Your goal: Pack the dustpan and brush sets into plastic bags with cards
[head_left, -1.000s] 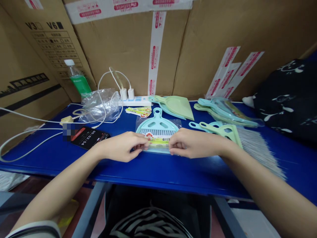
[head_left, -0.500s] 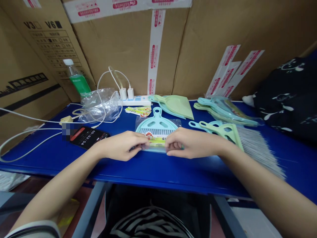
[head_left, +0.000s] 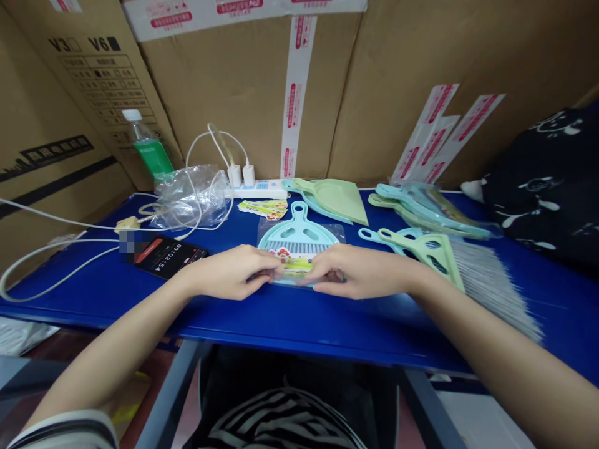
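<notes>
A light blue mini broom in a clear plastic bag (head_left: 299,236) lies on the blue table (head_left: 327,318), with a colourful paper label (head_left: 294,265) at the bag's near end. My left hand (head_left: 231,272) pinches the bag's near left edge, fingers closed on it. My right hand (head_left: 360,271) presses and pinches the near right edge, its fingers curled over the label. The two hands almost meet over the label and hide most of the bag's opening.
Green and blue dustpans (head_left: 334,198) and more bagged sets (head_left: 430,209) lie behind. A green broom with grey bristles (head_left: 463,265) lies right. A phone (head_left: 166,256), cables, crumpled plastic (head_left: 189,196), a power strip (head_left: 255,187), a bottle (head_left: 147,153) and cartons stand left and behind.
My right hand has slid left along the bag's near edge toward my left hand, covering more of the label. The left hand has hardly moved.
</notes>
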Tool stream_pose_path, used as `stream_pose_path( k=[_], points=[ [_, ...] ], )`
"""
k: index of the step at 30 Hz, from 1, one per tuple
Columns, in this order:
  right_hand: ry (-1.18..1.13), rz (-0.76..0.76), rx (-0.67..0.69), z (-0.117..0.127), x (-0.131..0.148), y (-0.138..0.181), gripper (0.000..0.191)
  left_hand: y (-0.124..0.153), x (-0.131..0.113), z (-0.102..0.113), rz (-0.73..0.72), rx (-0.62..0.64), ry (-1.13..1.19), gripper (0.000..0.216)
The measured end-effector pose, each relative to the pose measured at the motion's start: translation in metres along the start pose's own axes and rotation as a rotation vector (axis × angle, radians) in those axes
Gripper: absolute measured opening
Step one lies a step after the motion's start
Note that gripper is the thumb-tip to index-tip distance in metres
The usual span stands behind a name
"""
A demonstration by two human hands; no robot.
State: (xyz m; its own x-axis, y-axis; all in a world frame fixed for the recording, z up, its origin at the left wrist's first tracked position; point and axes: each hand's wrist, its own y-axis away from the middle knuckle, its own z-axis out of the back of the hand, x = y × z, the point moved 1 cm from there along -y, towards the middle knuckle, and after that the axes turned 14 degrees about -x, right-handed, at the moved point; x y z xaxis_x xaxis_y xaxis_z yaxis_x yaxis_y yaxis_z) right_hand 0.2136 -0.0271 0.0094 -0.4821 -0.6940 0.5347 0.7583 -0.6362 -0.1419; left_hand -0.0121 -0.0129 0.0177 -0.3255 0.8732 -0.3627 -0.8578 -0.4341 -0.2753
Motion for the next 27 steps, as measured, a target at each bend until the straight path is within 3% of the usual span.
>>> stream_pose_path(
  k=[8,19,27],
  points=[
    [0.007,-0.032,0.032,0.002,0.003,0.0,0.031,0.0,0.0,0.0,-0.005,-0.001,0.032,0.017],
    [-0.062,-0.217,0.034,0.007,0.005,0.002,0.024,-0.003,0.0,-0.002,0.072,-0.011,-0.009,0.018],
    [0.097,-0.276,0.04,0.017,0.012,0.008,0.01,-0.001,-0.001,-0.003,0.103,0.022,-0.056,0.018]
  ],
)
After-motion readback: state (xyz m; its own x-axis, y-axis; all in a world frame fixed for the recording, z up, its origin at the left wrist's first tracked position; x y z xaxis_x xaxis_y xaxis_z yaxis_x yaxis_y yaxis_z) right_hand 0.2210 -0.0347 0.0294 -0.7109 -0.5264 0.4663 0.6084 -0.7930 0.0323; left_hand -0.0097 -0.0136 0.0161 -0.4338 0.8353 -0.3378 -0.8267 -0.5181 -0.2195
